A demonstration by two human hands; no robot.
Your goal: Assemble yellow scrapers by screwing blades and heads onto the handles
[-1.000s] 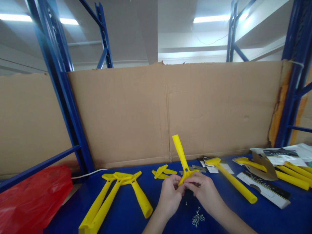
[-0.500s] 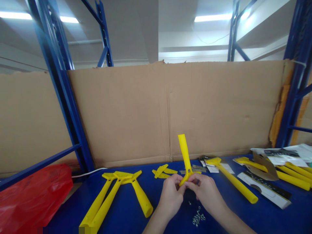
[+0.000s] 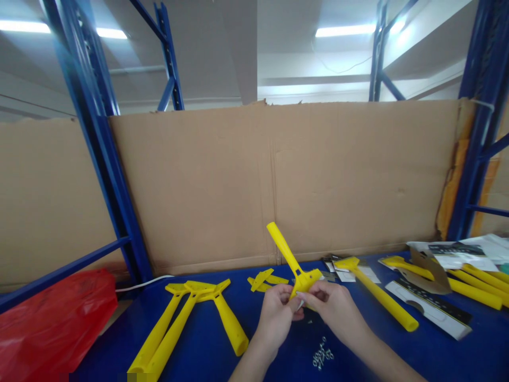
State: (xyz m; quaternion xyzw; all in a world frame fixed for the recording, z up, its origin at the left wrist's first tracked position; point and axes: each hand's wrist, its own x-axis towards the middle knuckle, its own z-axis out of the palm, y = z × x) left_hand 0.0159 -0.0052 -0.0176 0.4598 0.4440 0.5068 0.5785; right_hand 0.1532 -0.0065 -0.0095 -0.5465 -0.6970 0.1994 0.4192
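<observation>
Both hands are at the head of a yellow plastic scraper, whose handle points up and to the left. My left hand is closed on the left end of the head. Across from it, the fingers of my right hand pinch the head's lower right side. A small shiny screw or nut shows on the head between my fingertips. Small metal nuts and screws lie in a pile on the blue table below my hands. Beyond my left hand are loose yellow head pieces.
Several yellow scrapers lie at the left, beside a red plastic bag. One long-handled scraper lies right of my hands. Farther right are an open box and more yellow handles. A cardboard panel stands behind the table.
The scraper has turned in my hands: its handle now leans to the left and the flat of its head shows. Both hands stay on the head.
</observation>
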